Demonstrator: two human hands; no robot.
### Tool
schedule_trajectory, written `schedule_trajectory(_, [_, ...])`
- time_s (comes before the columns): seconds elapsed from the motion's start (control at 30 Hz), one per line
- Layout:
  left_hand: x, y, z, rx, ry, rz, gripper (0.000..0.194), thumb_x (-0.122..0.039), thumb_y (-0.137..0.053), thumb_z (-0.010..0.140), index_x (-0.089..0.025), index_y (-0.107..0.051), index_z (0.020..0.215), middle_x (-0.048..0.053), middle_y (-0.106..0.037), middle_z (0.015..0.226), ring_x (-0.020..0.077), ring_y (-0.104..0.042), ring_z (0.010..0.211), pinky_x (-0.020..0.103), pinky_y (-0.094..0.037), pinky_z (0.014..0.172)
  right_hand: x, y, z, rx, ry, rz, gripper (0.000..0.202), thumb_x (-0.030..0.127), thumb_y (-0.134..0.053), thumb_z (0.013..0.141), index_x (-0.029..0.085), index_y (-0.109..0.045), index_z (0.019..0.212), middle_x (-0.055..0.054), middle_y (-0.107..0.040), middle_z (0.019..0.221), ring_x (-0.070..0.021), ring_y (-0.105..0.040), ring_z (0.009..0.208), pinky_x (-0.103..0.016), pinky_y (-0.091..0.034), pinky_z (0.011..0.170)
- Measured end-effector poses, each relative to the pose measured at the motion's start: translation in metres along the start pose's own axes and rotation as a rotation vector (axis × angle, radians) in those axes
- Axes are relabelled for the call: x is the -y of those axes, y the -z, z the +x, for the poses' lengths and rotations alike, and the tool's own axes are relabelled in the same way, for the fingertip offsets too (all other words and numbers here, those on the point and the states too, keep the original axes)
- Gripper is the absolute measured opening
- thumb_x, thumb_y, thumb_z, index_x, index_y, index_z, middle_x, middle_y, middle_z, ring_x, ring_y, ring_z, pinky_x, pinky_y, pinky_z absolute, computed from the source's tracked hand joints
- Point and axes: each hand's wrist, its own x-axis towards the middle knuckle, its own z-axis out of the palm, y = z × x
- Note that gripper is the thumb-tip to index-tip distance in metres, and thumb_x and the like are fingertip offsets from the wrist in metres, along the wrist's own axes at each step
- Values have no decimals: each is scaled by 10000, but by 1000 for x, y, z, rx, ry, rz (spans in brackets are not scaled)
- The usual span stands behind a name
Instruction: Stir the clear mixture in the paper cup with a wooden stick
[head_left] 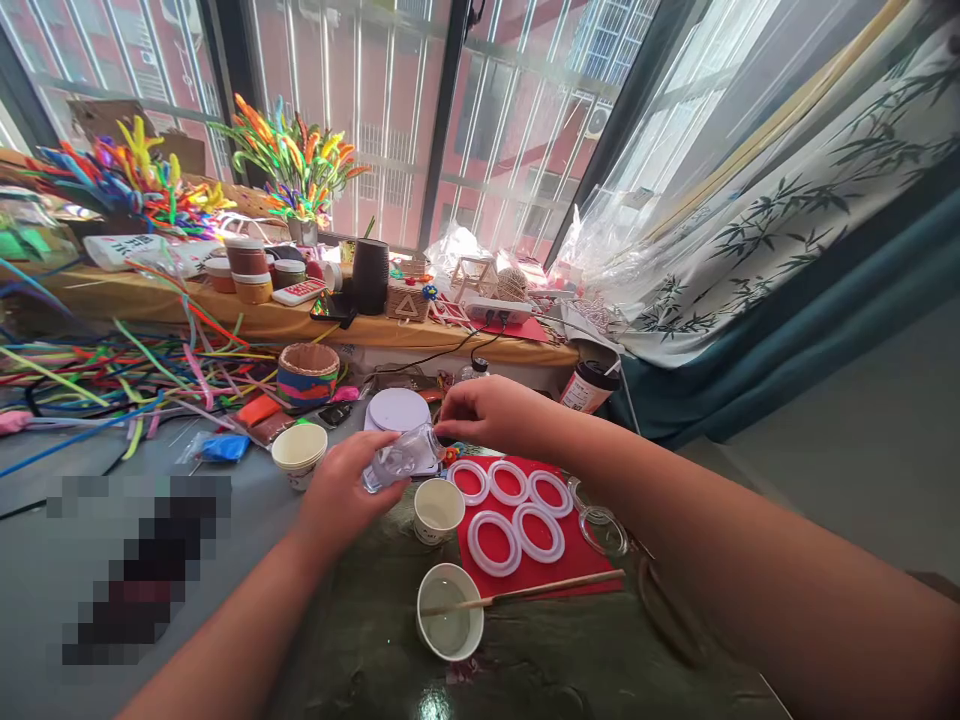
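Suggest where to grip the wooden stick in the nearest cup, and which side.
Probably pinch the wooden stick near its free end, coming from the picture's right: that slim length projects past the paper cup, while its other end sits inside.

I'd call this a craft corner, most likely in a home — my work table sits beneath a tall barred window with a bamboo-print curtain on my right. Colourful fuzzy stems sprawl to my left, bright fuzzy flowers and small lidded jars crowd the ledge — and white rings lie on a red sheet before me.
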Motion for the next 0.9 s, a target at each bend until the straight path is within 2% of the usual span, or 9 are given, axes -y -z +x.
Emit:
schedule_trajectory(0.1, [-1,0,0,4,7,5,489,-327,-837,891,-272,-775,1373,71,-864,1327,331,-825,1209,469,-651,1083,-3,2,-2,-20,-36,-23,356,364,-634,1139,184,-808,885,-52,-764,768,-192,-668,705,-327,-444,672])
schedule_trajectory(0.17, [-2,0,1,-8,16,-2,486,-341,-841,888,-263,-774,1364,74,-866,1313,329,-828,1188,456,-657,1065,-3,5,-6,-2,-19,-17,212,348,-686,1109,195,-831,1121,-68,-824,948,-201,-718,815,-318,-484,714])
schedule_trajectory(0.23, [-4,1,2,-15,15,-13,479,-354,-842,892,-261,-775,1357,76,-863,1312,330,-823,1197,449,-653,1068,-3,8,-11,45,0,-19,241,292,-812,1009,224,-809,1240,-48,-832,1012,-197,-725,843,-306,-502,728])
schedule_trajectory(0.3, [-6,1,2,-4,12,-4,476,-341,-834,892,-269,-778,1359,72,-863,1312,335,-817,1208,465,-639,1085,-1,9,-15,88,-1,-49,117,296,-815,1005,216,-818,1089,-28,-792,876,-194,-681,754,-313,-475,694])
schedule_trajectory(0.37, [-6,1,2,14,19,15,492,-326,-831,882,-277,-780,1369,71,-865,1309,342,-812,1211,478,-628,1088,0,7,-16,90,-9,-87,163,347,-763,1055,207,-790,976,-39,-761,829,-204,-649,737,-329,-442,691])
schedule_trajectory(0.5, [-7,0,0,19,13,20,494,-323,-833,885,-285,-779,1375,75,-863,1325,345,-802,1237,476,-609,1092,5,3,-15,91,-16,-126,137,354,-803,1029,225,-768,1055,-54,-787,960,-228,-672,831,-328,-424,735])
schedule_trajectory(0.63, [-7,-1,-1,-18,-11,19,471,-345,-840,903,-289,-776,1367,65,-863,1323,342,-806,1232,468,-603,1081,8,3,-15,97,-68,-152,375,469,-589,1152,231,-723,896,-65,-747,857,-239,-623,762,-342,-359,699])
schedule_trajectory(0.77, [-8,1,0,-23,-44,25,448,-339,-846,911,-290,-779,1352,67,-865,1315,338,-815,1209,466,-601,1056,9,1,-15,133,-56,-126,278,435,-707,1079,232,-698,890,-32,-744,856,-210,-609,747,-320,-360,683])
schedule_trajectory(0.9, [-9,1,-1,-10,-59,77,459,-334,-850,902,-303,-793,1356,74,-867,1339,351,-808,1234,471,-594,1052,7,-8,-13,167,-117,-106,585,466,-425,1192,230,-612,690,6,-601,590,-179,-532,549,-329,-333,603])
